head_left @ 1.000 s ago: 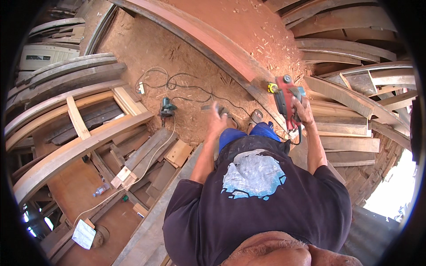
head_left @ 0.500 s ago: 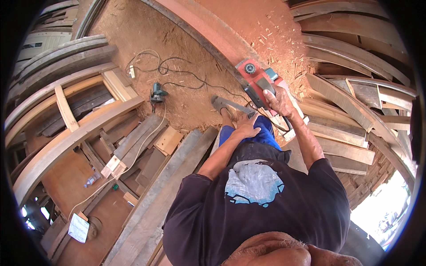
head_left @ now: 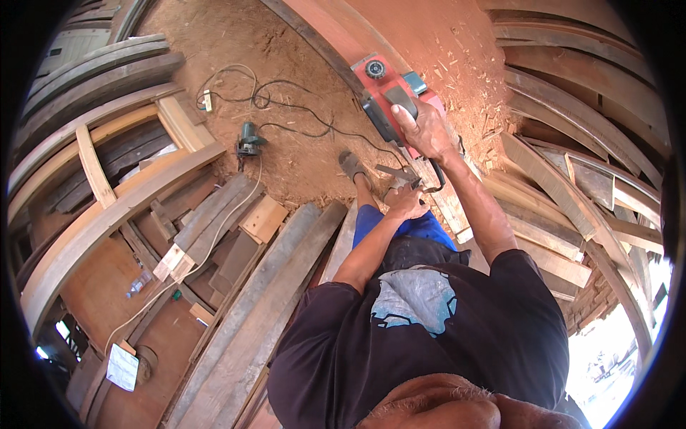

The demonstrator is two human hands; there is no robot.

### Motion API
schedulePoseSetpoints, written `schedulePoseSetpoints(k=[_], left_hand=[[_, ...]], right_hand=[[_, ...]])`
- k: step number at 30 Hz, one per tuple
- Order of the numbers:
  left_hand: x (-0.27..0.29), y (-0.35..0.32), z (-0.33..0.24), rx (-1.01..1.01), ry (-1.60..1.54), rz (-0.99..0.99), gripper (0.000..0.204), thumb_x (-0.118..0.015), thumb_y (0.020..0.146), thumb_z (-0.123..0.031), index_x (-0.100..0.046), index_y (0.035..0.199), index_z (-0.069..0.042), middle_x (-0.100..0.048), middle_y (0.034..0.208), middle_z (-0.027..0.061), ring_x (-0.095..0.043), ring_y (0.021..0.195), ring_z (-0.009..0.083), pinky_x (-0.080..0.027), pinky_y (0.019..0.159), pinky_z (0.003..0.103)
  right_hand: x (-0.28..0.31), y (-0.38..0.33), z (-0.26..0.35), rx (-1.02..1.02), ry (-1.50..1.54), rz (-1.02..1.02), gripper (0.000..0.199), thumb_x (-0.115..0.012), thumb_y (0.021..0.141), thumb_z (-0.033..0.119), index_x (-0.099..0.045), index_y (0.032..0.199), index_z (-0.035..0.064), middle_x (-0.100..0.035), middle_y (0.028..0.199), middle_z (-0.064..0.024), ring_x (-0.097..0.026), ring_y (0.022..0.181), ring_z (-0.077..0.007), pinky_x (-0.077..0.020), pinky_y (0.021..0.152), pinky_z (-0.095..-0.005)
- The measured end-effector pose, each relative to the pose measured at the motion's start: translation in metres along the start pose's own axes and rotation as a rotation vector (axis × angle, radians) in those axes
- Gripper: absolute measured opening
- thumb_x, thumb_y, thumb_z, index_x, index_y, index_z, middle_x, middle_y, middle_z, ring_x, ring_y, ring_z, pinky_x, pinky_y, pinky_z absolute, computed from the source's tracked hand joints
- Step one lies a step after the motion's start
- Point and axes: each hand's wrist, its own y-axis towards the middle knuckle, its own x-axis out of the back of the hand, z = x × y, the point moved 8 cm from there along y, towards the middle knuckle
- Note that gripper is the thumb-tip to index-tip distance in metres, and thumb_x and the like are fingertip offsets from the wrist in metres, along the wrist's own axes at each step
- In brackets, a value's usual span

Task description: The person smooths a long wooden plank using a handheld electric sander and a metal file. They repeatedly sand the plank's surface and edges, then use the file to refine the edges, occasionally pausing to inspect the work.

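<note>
The planer [head_left: 386, 96] sat on the curved beam [head_left: 321, 28] ahead, right hand [head_left: 429, 129] on top. The left hand [head_left: 406, 202] hung just below it. Left on the ground lay a small power tool [head_left: 249, 139], cable [head_left: 300, 107] trailing between.

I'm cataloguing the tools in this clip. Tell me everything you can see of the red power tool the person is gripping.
The red electric planer is a boxy, plastic-looking tool with a round black knob at its front, a black handle on top and a teal part at the side. It sits flat on the long curved reddish plank, surrounded by wood shavings. The right hand wraps its handle. A black cord trails off over the sawdust-covered ground; where it joins the tool is hidden. The left hand is apart from it.
</note>
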Motion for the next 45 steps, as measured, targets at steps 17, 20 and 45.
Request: schedulePoseSetpoints(k=[17, 20, 45], left_hand=[[0.093, -0.099, 0.248, 0.503, -0.582, -0.641, 0.026, -0.073, 0.077, -0.025, -0.068, 0.097, -0.01, -0.062, 0.106, 0.0278, -0.056, 0.108, 0.0451, -0.045, 0.096, 0.051], [0.115, -0.105, 0.255, 0.52, -0.438, -0.7, 0.026, -0.068, 0.081, -0.023, -0.071, 0.097, -0.004, -0.067, 0.093, 0.0254, -0.065, 0.093, 0.0363, -0.05, 0.084, 0.044], [0.267, -0.05, 0.312, 0.456, -0.433, -0.644, 0.03, -0.072, 0.08, -0.031, -0.069, 0.094, -0.004, -0.06, 0.103, 0.0311, -0.057, 0.098, 0.0476, -0.047, 0.09, 0.052]], right_hand=[[-0.027, 0.121, 0.064, 0.098, -0.009, -0.002, 0.066, -0.049, 0.099, 0.061, -0.064, 0.12, 0.0006, -0.067, 0.082, -0.0211, -0.066, 0.08, -0.0313, -0.0505, 0.078, -0.0439], [-0.033, 0.143, 0.07, 0.065, -0.003, 0.023, 0.065, -0.049, 0.099, 0.061, -0.064, 0.121, 0.0016, -0.066, 0.08, -0.0191, -0.064, 0.077, -0.0289, -0.0507, 0.076, -0.0432], [-0.067, 0.353, 0.184, 0.149, -0.06, -0.037, 0.067, -0.048, 0.097, 0.065, -0.066, 0.089, 0.001, -0.059, 0.062, -0.0107, -0.061, 0.063, -0.0249, -0.0491, 0.065, -0.0416]])
